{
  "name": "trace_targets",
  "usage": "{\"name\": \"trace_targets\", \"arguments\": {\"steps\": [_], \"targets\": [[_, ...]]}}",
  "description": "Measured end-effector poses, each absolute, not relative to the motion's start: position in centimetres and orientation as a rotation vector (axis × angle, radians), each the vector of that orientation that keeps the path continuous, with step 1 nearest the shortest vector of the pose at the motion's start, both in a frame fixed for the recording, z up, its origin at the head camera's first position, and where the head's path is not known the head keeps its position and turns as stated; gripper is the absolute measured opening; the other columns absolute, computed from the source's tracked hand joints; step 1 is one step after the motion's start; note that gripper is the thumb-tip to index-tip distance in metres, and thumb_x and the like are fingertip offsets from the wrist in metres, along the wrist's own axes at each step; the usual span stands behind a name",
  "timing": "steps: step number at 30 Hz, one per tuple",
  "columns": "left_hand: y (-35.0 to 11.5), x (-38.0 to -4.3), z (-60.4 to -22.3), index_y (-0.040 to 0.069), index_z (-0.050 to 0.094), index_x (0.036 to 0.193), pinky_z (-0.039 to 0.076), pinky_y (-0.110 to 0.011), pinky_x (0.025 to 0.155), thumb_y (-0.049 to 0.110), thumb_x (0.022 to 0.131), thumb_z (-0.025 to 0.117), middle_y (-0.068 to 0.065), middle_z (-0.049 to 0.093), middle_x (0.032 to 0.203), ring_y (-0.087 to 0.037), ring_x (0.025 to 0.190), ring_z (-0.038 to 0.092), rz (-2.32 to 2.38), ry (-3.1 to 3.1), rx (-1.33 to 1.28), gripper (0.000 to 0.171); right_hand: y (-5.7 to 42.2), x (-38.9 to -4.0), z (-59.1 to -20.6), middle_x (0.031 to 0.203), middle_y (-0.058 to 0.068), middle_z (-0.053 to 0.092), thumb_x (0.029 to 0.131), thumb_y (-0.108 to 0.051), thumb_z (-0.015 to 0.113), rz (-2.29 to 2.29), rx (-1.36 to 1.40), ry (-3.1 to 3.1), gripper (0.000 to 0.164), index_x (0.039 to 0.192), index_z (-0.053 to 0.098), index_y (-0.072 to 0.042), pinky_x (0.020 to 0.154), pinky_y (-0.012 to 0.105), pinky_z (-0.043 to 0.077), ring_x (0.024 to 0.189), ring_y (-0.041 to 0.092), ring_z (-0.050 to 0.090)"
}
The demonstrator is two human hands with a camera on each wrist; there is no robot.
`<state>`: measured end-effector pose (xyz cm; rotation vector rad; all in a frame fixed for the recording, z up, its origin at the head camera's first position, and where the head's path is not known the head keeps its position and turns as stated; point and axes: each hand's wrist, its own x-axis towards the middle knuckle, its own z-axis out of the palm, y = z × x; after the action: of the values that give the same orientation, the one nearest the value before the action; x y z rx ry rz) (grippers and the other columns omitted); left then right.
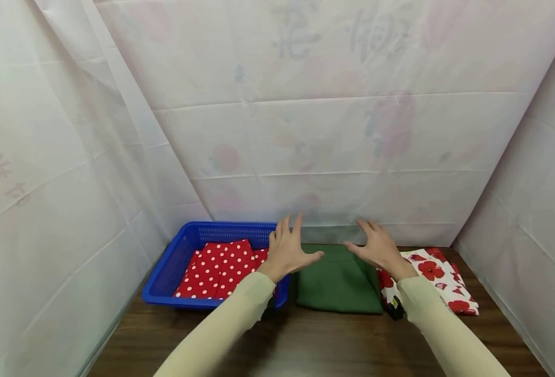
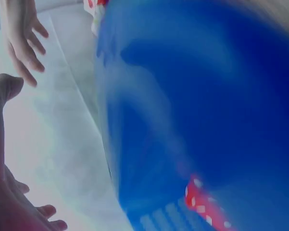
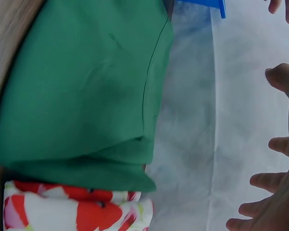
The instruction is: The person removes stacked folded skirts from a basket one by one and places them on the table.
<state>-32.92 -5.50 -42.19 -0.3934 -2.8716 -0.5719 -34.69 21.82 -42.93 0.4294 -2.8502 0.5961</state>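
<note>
My left hand point(image 1: 286, 251) hovers by the right end of a blue plastic basket point(image 1: 164, 277), fingers spread and holding nothing. Folded red cloth with white dots point(image 1: 220, 267) lies inside the basket. To the right, my right hand point(image 1: 378, 248) is raised over the seam between a folded green cloth point(image 1: 336, 283) and a folded white cloth with red flowers point(image 1: 439, 277); its fingers are apart and grip nothing. In the right wrist view the green cloth point(image 3: 86, 86) lies flat, with its edge against the flowered cloth point(image 3: 81, 211).
The cloths and basket rest on a dark brown wooden table point(image 1: 324, 345). White sheeting point(image 1: 305, 136) with faint prints hangs behind them and along both sides. A small black object point(image 1: 394, 309) shows beside the right wrist.
</note>
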Motion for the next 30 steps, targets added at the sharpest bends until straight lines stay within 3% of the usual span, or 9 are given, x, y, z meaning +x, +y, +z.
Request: {"name": "trace_targets", "arguments": {"steps": [19, 30], "targets": [[-14.8, -33.8, -39.0, 0.016, 0.015, 0.166, 0.023, -0.073, 0.117, 0.073, 0.088, 0.059, -0.021, 0.025, 0.166, -0.043, 0.154, 0.022, -0.539, -2.93, -0.333, 0.106, 14.7, -36.2, -40.1, 0.164, 0.028, 0.028, 0.093, -0.071, 0.056, 0.74, 0.505, -2.894, 0.1, 0.165, 0.021, -0.011, 0.114, 0.072, 0.031, 0.15, 0.049, 0.029], [-20.2, -33.7, -39.7, 0.015, 0.02, 0.165, 0.024, -0.079, 0.112, 0.071, 0.089, 0.06, -0.025, 0.026, 0.165, -0.051, 0.151, 0.024, -0.557, -2.978, -0.235, 0.102, 10.8, -36.3, -40.0, 0.167, 0.031, 0.016, 0.092, -0.072, 0.058, 0.803, 0.537, -2.979, 0.102, 0.167, 0.014, -0.019, 0.112, 0.076, 0.029, 0.154, 0.052, 0.017]]}}
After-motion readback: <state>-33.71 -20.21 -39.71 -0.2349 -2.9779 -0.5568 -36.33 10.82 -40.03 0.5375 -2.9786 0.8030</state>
